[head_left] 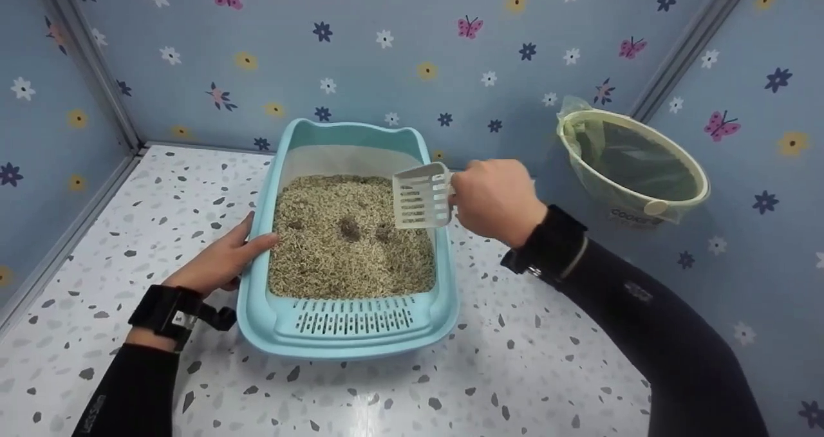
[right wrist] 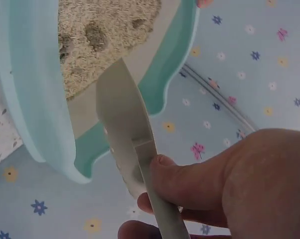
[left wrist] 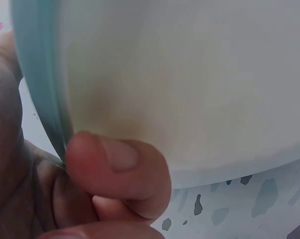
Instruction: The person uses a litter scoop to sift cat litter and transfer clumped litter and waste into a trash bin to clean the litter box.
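Observation:
A light-blue litter box [head_left: 257,321] holds tan pellet litter [head_left: 322,263] with several dark clumps, one [head_left: 349,228] near the middle. My left hand [head_left: 215,260] grips the box's left rim, thumb over the top. In the left wrist view, curled fingers [left wrist: 125,169] show against the pale outer wall below the rim. My right hand [head_left: 496,199] holds a grey slotted litter scoop [head_left: 421,195] by its handle, above the box's right side. Seen from the right wrist, the thumb [right wrist: 185,181] lies along the handle [right wrist: 160,209]. What the scoop's bowl contains cannot be made out.
At the right stands a cream bin [head_left: 695,173] lined with a thin greenish bag [head_left: 595,144]. The box rests on a speckled white surface [head_left: 515,379]. Flower-patterned panels [head_left: 360,57] rise behind and at both sides.

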Demonstrator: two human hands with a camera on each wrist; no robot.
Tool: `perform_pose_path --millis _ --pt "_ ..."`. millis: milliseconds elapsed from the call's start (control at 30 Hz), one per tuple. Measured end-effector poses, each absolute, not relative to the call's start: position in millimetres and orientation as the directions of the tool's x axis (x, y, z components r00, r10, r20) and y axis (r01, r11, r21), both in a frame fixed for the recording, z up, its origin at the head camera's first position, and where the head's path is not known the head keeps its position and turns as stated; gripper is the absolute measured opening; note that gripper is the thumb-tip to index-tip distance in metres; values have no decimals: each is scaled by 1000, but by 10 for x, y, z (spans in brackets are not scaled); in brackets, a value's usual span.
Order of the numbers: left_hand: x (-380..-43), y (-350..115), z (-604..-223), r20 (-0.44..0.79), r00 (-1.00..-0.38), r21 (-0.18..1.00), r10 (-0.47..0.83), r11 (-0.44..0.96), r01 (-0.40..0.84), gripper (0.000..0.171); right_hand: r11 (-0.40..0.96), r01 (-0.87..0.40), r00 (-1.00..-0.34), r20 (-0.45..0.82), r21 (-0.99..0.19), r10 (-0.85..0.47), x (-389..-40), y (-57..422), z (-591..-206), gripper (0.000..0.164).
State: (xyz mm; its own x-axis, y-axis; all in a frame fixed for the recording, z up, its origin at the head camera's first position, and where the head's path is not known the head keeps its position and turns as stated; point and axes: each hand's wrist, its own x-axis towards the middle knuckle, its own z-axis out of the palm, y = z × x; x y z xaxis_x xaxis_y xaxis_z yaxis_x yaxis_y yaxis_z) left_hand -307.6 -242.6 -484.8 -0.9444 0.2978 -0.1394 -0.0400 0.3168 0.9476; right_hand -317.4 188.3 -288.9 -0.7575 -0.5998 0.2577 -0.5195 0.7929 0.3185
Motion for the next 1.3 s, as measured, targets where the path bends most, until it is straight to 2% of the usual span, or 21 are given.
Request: perform_pose_path --millis 100,167,233,333,500,700,900,1133,1300 --pt "-3077 -2415 -4867 -137 -947 946 292 323 -37 90 675 -508 -736 139 535 -663 -3249 1640 -2970 34" --pt "-3075 -2413 -4873 -132 -947 946 292 322 -33 90 576 -482 -740 46 660 -671 -3294 1493 -3018 38" --pt "-3073 -2416 -4867 -126 -948 946 293 323 -26 90 497 -452 -758 -25 740 -652 -3330 1356 -3069 38" --pt "-3071 -2435 -4835 -123 -948 945 293 327 -22 89 444 -422 -787 -77 791 -612 -3396 1172 -3150 37" --pt "-3074 -2451 -4794 -137 -944 945 302 324 -34 87 395 -413 -811 -135 821 -569 -3522 912 -3233 44" --pt "-3073 -2448 -4815 -132 -946 950 296 311 -35 86 352 -337 -888 -172 873 -426 -3639 660 -3337 41" --pt "-3070 -2406 -4859 -143 -944 952 297 303 -49 90 343 -357 -918 -258 869 -302 -3867 673 -3471 44" --pt "-3068 -2416 -4860 -143 -949 946 282 319 -48 90 526 -431 -883 -224 733 -412 -4103 931 -3443 33" --pt "-3070 -2441 -4871 -142 -947 946 288 320 -45 89 590 -474 -864 -215 654 -456 -4140 1011 -3433 41"
